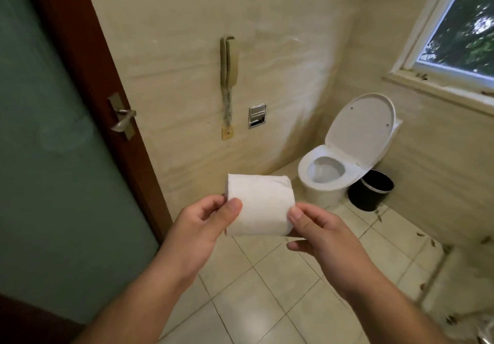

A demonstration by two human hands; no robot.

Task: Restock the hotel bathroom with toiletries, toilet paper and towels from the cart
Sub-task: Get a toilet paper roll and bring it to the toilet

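The left hand and right hand are pinching the roll, carrying it toward the holder, probably.

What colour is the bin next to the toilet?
Black, with a silvery rim. The bin shows in the head view, right of the toilet.

Dim daylight from window — edges warped, blurred.

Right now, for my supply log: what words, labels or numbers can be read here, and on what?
None can be read. The toilet paper roll is plain white; the wall phone, the metal holder and the black bin show no legible marking.
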